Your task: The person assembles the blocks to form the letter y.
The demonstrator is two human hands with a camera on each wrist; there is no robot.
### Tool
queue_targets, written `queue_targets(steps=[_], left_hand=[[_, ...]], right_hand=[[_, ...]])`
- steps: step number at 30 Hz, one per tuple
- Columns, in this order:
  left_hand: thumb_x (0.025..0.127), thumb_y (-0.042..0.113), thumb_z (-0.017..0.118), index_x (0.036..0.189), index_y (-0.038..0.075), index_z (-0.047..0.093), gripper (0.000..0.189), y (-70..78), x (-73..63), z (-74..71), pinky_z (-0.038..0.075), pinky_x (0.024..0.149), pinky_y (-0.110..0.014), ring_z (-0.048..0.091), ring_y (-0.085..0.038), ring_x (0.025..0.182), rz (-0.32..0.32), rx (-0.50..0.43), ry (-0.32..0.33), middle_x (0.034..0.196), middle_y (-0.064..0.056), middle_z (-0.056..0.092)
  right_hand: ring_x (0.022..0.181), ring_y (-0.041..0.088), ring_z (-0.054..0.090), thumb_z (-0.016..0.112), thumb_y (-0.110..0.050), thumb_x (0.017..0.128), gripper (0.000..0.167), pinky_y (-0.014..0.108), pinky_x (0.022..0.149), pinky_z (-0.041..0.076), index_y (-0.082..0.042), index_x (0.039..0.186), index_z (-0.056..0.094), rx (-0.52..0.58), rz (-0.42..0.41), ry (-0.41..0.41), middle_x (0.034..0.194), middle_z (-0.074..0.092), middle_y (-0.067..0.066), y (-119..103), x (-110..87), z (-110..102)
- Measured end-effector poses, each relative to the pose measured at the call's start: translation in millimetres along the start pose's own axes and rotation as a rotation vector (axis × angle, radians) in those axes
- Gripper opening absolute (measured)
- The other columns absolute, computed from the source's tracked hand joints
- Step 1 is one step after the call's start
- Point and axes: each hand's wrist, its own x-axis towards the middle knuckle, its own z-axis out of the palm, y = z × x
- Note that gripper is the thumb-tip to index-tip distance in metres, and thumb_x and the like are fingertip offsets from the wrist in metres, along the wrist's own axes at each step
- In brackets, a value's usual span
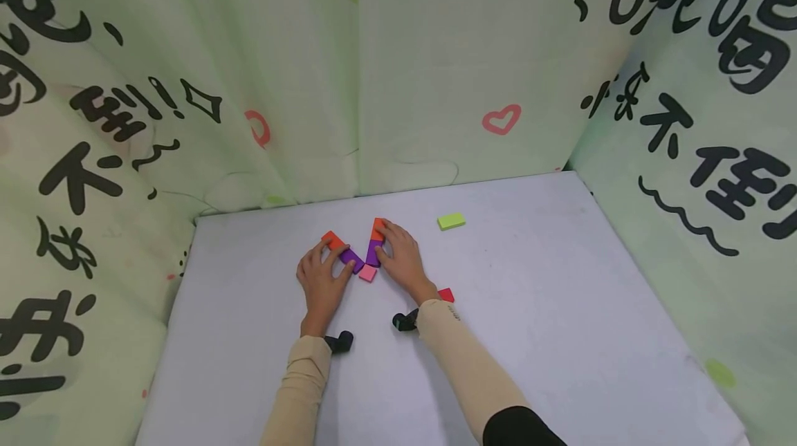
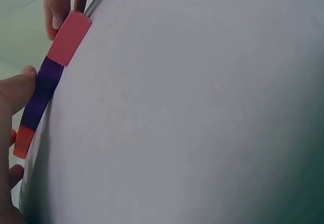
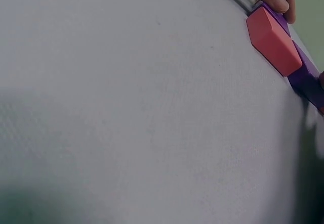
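Note:
On the white table, two rows of small blocks spread in a V from a pink block [image 1: 368, 273]. The left row is an orange block [image 1: 333, 240] and a purple block [image 1: 352, 261]; the right row is another orange block [image 1: 377, 229] and purple block [image 1: 373, 252]. My left hand [image 1: 322, 287] holds the left row between thumb and fingers. At the right row, my right hand [image 1: 403, 259] grips with its index finger at the orange block and its thumb by the purple one. In the right wrist view, the pink block [image 3: 273, 42] meets both purple blocks.
Beyond the right hand lies a yellow-green block [image 1: 451, 221]. A red block [image 1: 445, 294] is partly hidden by the right wrist. Black wrist cameras [image 1: 340, 342] hang beside the sleeves. Printed curtains [image 1: 429, 72] surround the table's back and sides.

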Motion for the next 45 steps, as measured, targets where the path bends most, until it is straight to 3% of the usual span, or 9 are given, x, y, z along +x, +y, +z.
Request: queue_targets(steps=[9,24,45], left_hand=[[0.098,0.038,0.073,0.134,0.023,0.07,0.04,1.4,-1.3,0.2,0.014,0.121,-0.068,0.034,-0.042,0.146,-0.003,0.007,-0.005,0.161,-0.012,0.043],[0.097,0.04,0.073,0.134,0.024,0.07,0.04,-0.7,-0.3,-0.3,0.015,0.12,-0.068,0.035,-0.042,0.146,0.008,-0.003,0.0,0.16,-0.012,0.044],[0.096,0.038,0.074,0.134,0.022,0.07,0.042,1.5,-0.8,-1.5,0.016,0.12,-0.068,0.035,-0.043,0.145,0.004,-0.005,-0.001,0.16,-0.013,0.044]], right_hand=[[0.157,0.033,0.034,0.065,-0.029,0.101,0.061,0.059,0.127,0.027,-0.01,0.156,0.045,0.043,0.001,0.002,0.17,0.036,0.009,0,-11.3,0],[0.158,0.043,0.024,0.078,-0.049,0.089,0.093,0.065,0.126,0.023,-0.009,0.16,0.035,0.083,0.033,-0.107,0.172,0.02,0.019,-13,-31.4,-7],[0.158,0.039,0.025,0.077,-0.046,0.09,0.086,0.061,0.128,0.023,-0.01,0.158,0.039,0.042,0.011,-0.106,0.172,0.023,0.017,-8,-31.9,-2]])
